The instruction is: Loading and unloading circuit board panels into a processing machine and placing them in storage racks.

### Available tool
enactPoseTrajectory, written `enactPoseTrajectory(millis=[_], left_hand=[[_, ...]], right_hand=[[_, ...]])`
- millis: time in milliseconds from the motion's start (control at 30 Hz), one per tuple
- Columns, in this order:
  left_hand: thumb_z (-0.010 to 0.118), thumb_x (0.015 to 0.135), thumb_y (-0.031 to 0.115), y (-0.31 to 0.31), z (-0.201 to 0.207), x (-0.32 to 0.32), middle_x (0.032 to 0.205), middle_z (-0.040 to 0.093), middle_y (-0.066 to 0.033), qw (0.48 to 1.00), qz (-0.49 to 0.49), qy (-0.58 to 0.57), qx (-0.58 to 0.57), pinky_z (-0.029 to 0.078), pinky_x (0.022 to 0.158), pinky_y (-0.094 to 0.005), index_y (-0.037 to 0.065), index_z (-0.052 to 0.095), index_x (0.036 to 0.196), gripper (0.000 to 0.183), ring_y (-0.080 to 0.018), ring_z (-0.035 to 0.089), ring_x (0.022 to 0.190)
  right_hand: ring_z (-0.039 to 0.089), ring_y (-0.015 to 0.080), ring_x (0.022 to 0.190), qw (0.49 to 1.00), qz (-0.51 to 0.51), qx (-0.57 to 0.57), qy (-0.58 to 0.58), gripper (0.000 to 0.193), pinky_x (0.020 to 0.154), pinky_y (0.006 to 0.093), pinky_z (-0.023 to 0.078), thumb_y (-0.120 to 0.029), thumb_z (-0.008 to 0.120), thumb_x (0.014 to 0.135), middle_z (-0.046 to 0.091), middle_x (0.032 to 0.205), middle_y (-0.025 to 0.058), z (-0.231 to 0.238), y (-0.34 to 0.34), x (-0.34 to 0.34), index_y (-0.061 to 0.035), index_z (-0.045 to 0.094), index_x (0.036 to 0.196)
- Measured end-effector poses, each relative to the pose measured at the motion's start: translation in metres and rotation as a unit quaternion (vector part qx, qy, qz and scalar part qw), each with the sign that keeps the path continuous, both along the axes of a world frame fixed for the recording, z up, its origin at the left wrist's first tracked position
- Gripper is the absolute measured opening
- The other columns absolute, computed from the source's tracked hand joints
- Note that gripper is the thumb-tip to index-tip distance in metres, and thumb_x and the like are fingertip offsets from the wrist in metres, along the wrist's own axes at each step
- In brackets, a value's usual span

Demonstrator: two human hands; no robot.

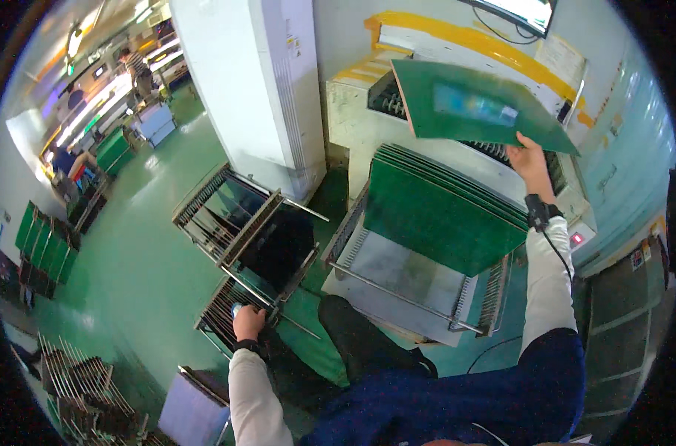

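Observation:
My right hand (528,157) is raised at the far right, its fingers closed on the near edge of a large, flat green panel (464,100). The panel is tilted over the rollers of a cream-coloured machine (353,111). Below it, several upright green panels (434,212) stand in a slotted metal rack (397,293). Down at the left, my left hand (249,324) is closed beside the end of a lower slotted rack (230,308). A small pale-blue bit shows at its fingers; what they grip is too small to make out.
A rack holding dark panels (278,241) stands left of my knees, near a white pillar (241,89). More racks (85,375) and green panels (48,241) line the left side. A person (136,70) stands far back; another person (67,160) sits at the left. A screen (516,11) hangs above the machine.

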State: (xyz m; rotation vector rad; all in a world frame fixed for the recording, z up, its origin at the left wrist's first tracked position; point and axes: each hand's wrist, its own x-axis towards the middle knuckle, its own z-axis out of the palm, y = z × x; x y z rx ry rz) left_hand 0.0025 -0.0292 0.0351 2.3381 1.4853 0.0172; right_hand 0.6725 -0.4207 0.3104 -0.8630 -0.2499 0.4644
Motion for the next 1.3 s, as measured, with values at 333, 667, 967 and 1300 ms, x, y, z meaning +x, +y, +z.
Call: enactPoseTrajectory(millis=[333,667,967,1300], left_hand=[[0.064,0.075,0.039,0.004,-0.01,0.008,0.085,0.069,-0.0176,1.0,-0.006,0.009,0.0,0.053,0.075,-0.0449,0.005,0.071,0.085,0.036,-0.0361,0.066,0.082],[0.066,0.077,0.042,0.004,-0.009,0.022,0.09,0.07,-0.0153,0.997,-0.019,0.075,-0.026,0.052,0.078,-0.0433,0.008,0.072,0.091,0.037,-0.0334,0.067,0.087],[0.067,0.076,0.042,0.004,-0.01,0.023,0.09,0.07,-0.0166,0.998,-0.016,0.064,-0.013,0.052,0.078,-0.0437,0.007,0.072,0.092,0.039,-0.0347,0.066,0.086],[0.065,0.077,0.043,0.001,-0.009,0.037,0.089,0.07,-0.0167,0.997,-0.032,0.074,-0.018,0.052,0.077,-0.044,0.006,0.072,0.088,0.039,-0.0353,0.066,0.086]], right_hand=[[0.062,0.0276,0.09,0.997,-0.047,0.028,0.056,0.018,0.082,0.0366,0.054,-0.013,0.062,0.091,0.06,0.103,0.016,-0.078,0.046,0.02,-0.0029,0.051,0.102],[0.065,0.0172,0.076,0.976,0.065,-0.181,0.099,0.039,0.058,0.0262,0.048,-0.042,0.059,0.092,0.067,0.084,0.0083,-0.065,0.047,0.025,-0.0029,0.061,0.099],[0.05,0.0354,0.121,0.468,-0.237,-0.722,-0.451,0.049,0.098,0.0539,0.039,-0.05,0.054,0.087,0.055,0.132,0.0095,-0.061,0.075,-0.015,-0.0198,0.058,0.126],[0.03,0.0321,0.138,0.489,-0.142,-0.758,-0.407,0.065,0.109,0.055,0.026,-0.058,0.047,0.089,0.035,0.15,0.0093,-0.045,0.081,0.047,-0.0202,0.043,0.142]])
